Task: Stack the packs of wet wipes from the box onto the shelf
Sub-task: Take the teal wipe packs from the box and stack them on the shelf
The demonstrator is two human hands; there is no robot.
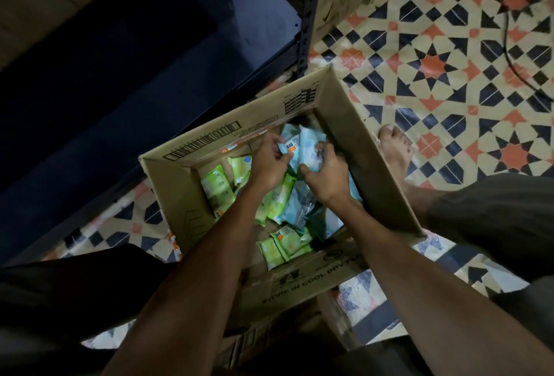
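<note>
Both hands, left hand point(269, 162) and right hand point(325, 173), clasp blue packs point(308, 147) mid-frame in the box point(344, 123); many packs remain; shelf point(150, 54), upper left, shows none.

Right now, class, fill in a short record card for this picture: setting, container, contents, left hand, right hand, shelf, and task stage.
setting: patterned tile floor, person standing over an open box
container: cardboard box, flaps open, on the floor
contents: loose green packs and blue packs, jumbled
left hand: inside the box, fingers on a blue pack
right hand: inside the box, fingers closed around another blue pack
shelf: dark, beside the box, no packs visible on it
task stage: gathering packs, none visibly shelved
</note>
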